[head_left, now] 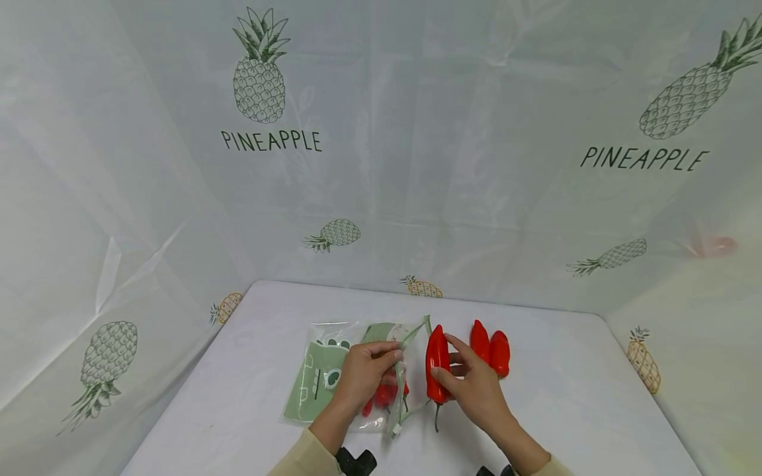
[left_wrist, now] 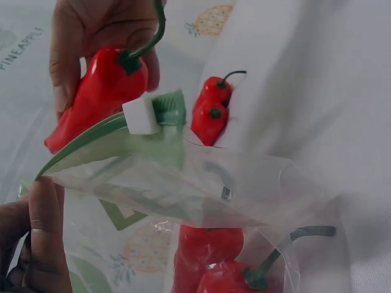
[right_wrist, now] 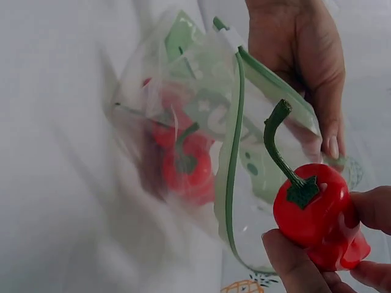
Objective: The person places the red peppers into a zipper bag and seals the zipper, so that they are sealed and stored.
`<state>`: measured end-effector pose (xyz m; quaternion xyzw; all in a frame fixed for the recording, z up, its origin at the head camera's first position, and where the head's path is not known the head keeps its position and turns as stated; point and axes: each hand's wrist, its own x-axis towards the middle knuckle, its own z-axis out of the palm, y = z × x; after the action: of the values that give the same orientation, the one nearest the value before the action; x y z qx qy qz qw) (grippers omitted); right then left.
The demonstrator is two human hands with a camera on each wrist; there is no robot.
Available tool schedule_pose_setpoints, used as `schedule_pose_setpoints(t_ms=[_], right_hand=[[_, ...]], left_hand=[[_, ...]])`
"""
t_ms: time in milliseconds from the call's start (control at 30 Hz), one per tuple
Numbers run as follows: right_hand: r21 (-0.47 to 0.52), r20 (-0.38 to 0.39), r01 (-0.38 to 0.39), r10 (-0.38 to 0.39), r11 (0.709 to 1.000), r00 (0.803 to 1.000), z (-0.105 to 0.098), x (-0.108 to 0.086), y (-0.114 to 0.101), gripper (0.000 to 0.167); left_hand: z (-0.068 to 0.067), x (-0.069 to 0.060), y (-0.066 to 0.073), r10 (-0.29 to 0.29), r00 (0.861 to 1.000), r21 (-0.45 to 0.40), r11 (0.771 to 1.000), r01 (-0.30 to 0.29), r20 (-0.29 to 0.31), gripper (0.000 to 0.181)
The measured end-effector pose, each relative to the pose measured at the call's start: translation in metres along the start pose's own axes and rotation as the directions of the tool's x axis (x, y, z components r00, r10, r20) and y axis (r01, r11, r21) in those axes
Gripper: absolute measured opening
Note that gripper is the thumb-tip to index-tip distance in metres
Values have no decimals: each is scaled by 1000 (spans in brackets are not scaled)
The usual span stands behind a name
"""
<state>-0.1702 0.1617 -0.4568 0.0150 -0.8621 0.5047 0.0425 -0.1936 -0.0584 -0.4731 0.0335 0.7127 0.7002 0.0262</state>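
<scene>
The left hand pinched the rim of a clear bag between thumb and fingers, so that its green-edged mouth gaped toward the right hand. The right hand gripped a red pepper, the thumb on its near part and the fingers along its right side. This pepper was just beside the mouth, to the right of the left fingers, outside the bag, with its green stem pointing back toward the person and its tip away. Below the left fingers, inside the bag, lay at least two more peppers, seen through the plastic. The white slider sat on the rim, nearer the person than the left fingers. Past the right fingers and a little to their right, two loose peppers lay side by side, touching, on the white worktop. Left of the left fingers, green-printed plastic lay flat; whether it belonged to the same bag could not be told. Well beyond both hands' fingers hung a pale curtain printed with pineapples
</scene>
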Motion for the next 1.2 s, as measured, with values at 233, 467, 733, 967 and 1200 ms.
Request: schedule_pose_setpoints(t_ms=[233,467,733,967,1200], right_hand=[[27,-70,25,-23,999,997,12,1,-6,76],[1,-103,51,-50,999,993,27,3,-2,76],[11,-51,37,-37,999,998,41,5,-2,76],[-28,-89,61,-64,998,994,50,12,-1,76],[-144,-2,127,-129,981,992,56,10,2,72]], left_hand=[[2,-2,0,6,1000,6,1000,-6,7,27],[3,-2,1,9,1000,-13,1000,-9,10,28],[5,-1,2,29,1000,-37,999,-29,8,30],[7,-1,6,22,1000,-50,999,-22,1,33],[4,1,12,53,996,-91,994,-59,-65,33]])
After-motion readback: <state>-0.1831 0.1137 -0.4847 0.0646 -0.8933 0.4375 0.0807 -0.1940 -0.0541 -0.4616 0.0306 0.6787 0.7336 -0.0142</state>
